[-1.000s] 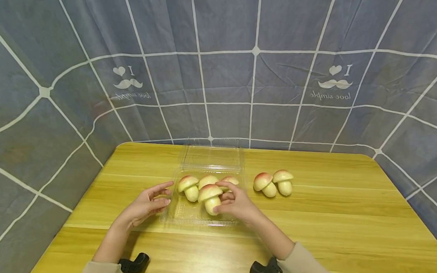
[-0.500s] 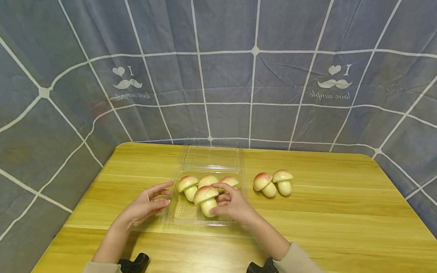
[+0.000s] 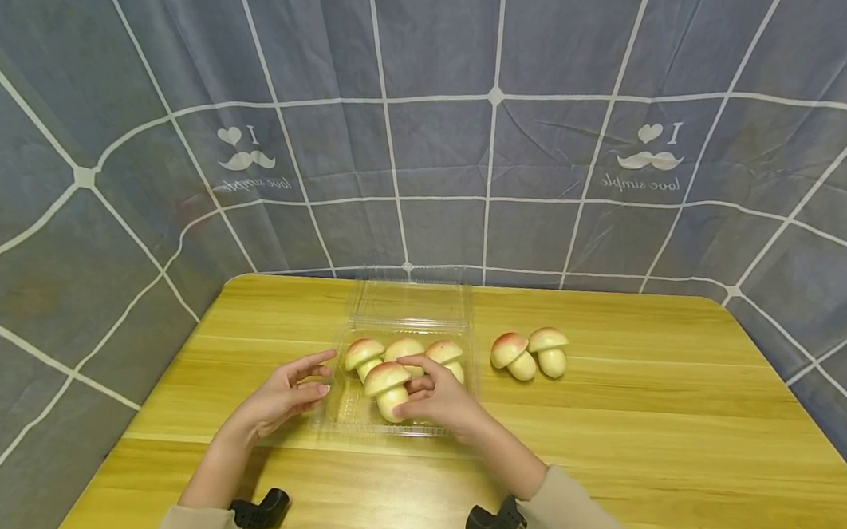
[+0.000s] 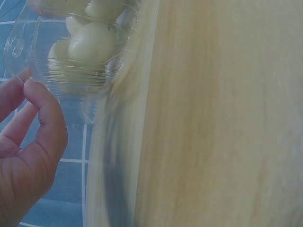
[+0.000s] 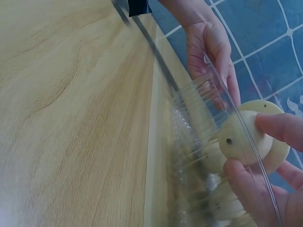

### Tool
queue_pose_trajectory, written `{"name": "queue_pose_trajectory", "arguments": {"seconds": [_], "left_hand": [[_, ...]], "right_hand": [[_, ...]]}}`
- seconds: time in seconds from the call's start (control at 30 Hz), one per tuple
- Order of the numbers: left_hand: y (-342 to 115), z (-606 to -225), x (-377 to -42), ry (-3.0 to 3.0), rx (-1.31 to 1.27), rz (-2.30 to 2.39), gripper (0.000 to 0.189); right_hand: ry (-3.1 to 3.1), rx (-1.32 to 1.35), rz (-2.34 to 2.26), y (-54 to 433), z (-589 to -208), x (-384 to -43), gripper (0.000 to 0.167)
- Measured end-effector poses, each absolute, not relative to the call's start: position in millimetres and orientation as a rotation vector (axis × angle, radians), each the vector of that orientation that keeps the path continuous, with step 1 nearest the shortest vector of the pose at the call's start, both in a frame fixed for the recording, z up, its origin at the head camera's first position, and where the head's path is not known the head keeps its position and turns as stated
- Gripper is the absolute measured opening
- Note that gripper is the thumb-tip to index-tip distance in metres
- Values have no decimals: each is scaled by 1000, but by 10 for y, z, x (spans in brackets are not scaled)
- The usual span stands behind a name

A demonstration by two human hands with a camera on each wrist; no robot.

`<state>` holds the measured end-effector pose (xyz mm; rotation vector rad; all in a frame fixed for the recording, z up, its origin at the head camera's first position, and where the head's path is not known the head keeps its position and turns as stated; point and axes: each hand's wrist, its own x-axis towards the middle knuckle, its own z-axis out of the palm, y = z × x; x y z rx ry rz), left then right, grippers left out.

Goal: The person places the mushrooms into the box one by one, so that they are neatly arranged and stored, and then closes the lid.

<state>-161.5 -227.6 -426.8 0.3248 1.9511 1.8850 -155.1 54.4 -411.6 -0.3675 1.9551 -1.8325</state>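
Right hand (image 3: 443, 399): thumb and fingers wrapped round a mushroom, a steady-looking grip.
Held mushroom (image 3: 386, 378): cap up, leaning a little, over the near part of the box; whether its stem touches the bottom, I cannot tell.
Left hand (image 3: 278, 401): no mushroom here — fingers loosely bent, thumb apart from them, right at the box's left edge; contact with the plastic is hard to call.
Clear box (image 3: 403, 432): sitting on the table, with room in its near-left part.
Row in the box: left-end mushroom (image 3: 363, 352), middle mushroom (image 3: 403, 349) and right-end mushroom (image 3: 444, 352), all lying along the far side, behind the held one.
Lid (image 3: 411, 303): folded back beyond the row, not closed.
Pair outside: red-capped mushroom (image 3: 511, 354) and paler mushroom (image 3: 549, 351), side by side on the table (image 3: 675, 395), right of the box.
Score so far: three in, a fourth in hand, two out — I'd judge the filling about half done, with that fourth not yet released, the pair outside and the lid open.
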Motion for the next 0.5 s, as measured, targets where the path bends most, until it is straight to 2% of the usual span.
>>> {"name": "queue_pose_trajectory", "arguments": {"seconds": [0.5], "left_hand": [[-2271,-4237,-1595,1948,315,1891,65]], "right_hand": [[1963,-330,-1799,446,-4113,-1571,73]]}}
